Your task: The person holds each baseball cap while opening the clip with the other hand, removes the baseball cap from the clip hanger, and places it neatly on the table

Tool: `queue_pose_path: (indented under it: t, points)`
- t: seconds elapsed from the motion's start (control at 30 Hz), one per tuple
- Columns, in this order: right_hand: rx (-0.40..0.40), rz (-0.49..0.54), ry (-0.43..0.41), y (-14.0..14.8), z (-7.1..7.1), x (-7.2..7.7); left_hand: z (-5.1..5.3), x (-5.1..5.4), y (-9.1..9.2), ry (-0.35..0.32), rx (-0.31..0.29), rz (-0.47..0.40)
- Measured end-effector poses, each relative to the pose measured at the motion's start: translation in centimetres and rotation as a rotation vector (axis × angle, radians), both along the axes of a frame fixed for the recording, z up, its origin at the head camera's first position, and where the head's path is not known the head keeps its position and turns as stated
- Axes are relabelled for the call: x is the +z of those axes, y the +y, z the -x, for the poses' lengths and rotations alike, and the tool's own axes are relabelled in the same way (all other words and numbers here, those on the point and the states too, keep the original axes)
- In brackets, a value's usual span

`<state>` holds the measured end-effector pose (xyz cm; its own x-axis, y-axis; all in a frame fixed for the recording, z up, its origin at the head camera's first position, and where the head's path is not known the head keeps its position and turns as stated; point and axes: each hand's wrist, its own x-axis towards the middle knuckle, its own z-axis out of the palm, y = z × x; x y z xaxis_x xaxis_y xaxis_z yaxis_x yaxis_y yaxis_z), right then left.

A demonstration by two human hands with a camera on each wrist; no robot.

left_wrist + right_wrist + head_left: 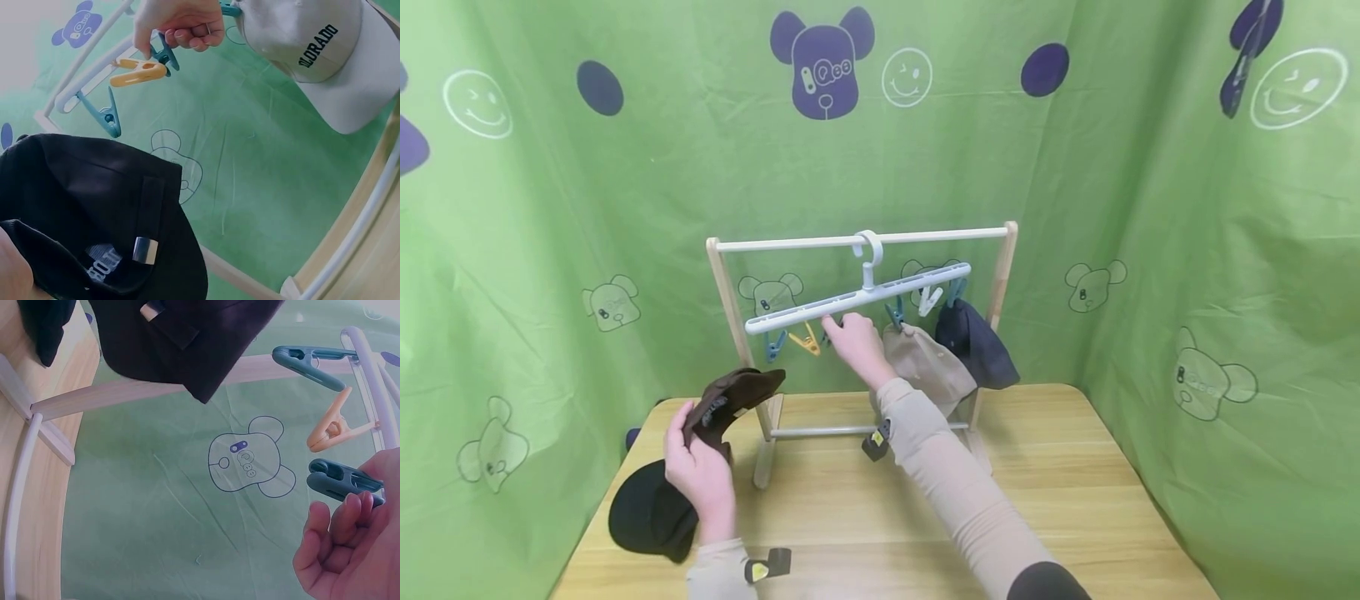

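My left hand [702, 475] grips a dark cap [730, 400], brim up, left of the rack; the cap's strap and metal buckle [145, 250] show in the left wrist view. At the pale hanger [805, 313], my right hand [859, 346] has its fingers curled at a teal clip [344, 481], which they pinch near the bar. Beside that clip hang a yellow-orange clip [331, 425] and another teal clip [312, 365], both holding nothing. A beige cap [925, 367] and a navy cap [977, 346] hang on the hanger's right part.
The wooden rack [727, 300] stands on the wooden table [1060, 500], with the hanger hooked over its top rod [790, 243]. A black cap [651, 510] lies at the table's left. Green curtain [662, 167] surrounds the back and sides.
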<state>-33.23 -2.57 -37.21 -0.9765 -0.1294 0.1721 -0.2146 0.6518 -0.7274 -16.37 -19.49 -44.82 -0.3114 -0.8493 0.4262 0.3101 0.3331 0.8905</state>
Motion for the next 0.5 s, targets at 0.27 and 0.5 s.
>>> queue_pose_path:
  t: [0.27, 0.5]
  points:
    - [-0.001, 0.011, 0.006, 0.1, 0.1, -0.1, -0.9, 1.8, 1.2, 0.097, 0.14, 0.15]
    - [0.004, 0.015, -0.002, 0.1, 0.2, -0.3, -1.6, 1.9, 1.8, 0.089, 0.162, 0.169]
